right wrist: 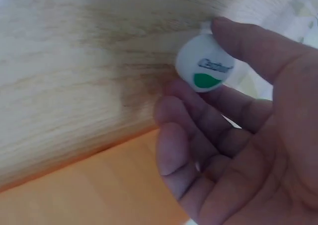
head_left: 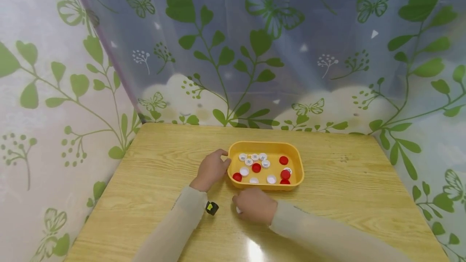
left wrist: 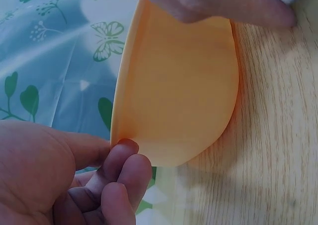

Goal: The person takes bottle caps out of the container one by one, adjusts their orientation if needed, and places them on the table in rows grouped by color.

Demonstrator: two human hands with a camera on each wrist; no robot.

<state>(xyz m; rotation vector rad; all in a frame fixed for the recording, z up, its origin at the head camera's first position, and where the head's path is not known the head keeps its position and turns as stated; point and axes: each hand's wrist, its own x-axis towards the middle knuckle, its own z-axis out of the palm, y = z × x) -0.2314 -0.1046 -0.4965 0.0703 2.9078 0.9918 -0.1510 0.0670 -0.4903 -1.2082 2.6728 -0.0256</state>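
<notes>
White round plastic cap (right wrist: 201, 61) with a green patch and dark, blurred lettering is sitting between my right thumb and fingers, just in front of the tray and off the rest of the caps. My right hand (head_left: 256, 205) is pinching it, thumb at one edge and curled fingers at the other. My left hand (head_left: 211, 169) is gripping the left end of the orange-yellow rectangular plastic tray (head_left: 263, 187), its fingers bent against the wall and closing on the rim with little gap. That tray, rounded at its corners, is resting on the pale wood-grain worktop (head_left: 346, 197) and is holding loose caps in a scattered layer. Toward the back left, five white round caps (head_left: 248, 161) with small printed marks are clustering close together. Three plainer white caps (head_left: 271, 179) are lying nearer the front wall, which is partly hiding one of them. Five red round caps (head_left: 256, 167) are sharing the tray: one is lying near the middle, one is sitting at the front left corner, and three are lining the right side, where one is partly covering another white piece. Leaf-and-butterfly patterned cloth (head_left: 225, 51) is hanging behind the worktop.
</notes>
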